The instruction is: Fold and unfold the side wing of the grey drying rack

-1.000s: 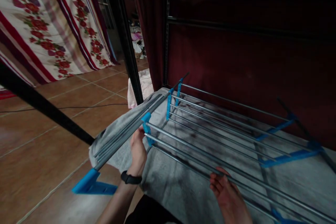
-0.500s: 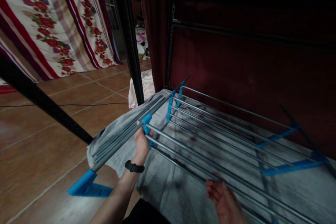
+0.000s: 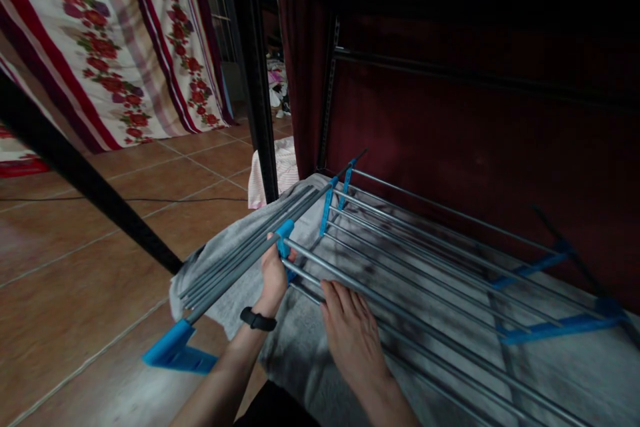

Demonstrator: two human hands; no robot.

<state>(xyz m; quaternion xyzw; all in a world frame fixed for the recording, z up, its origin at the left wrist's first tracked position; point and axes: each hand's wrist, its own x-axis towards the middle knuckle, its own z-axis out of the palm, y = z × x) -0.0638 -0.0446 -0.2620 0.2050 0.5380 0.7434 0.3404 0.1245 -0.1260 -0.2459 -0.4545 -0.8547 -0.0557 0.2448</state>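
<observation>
A metal rack of grey tubes (image 3: pixel 425 303) with blue plastic brackets lies across the grey cloth. My left hand (image 3: pixel 274 272), wearing a black wristband, is wrapped around the blue bracket (image 3: pixel 285 233) where the tubes meet a long side bar. Just right of it, my right hand (image 3: pixel 350 323) lies palm down over the front tubes. Its fingers are stretched out and side by side, the tips on a tube; what lies beneath the palm is hidden. Several loose grey rods (image 3: pixel 240 250) rest beside the side bar, and a blue end piece (image 3: pixel 177 350) sits at the bar's near end.
Grey cloth (image 3: pixel 305 337) spreads beneath the rack. Black frame posts (image 3: pixel 257 100) stand at the left and back, with a slanting black bar (image 3: pixel 100 173) beside the tiled floor (image 3: pixel 125 233). A dark red curtain (image 3: pixel 425 140) hangs behind; a floral curtain (image 3: pixel 105 53) hangs far left.
My right hand has moved left along the tubes, towards my left hand, and turned from palm up to palm down. My left hand keeps its hold on the blue bracket.
</observation>
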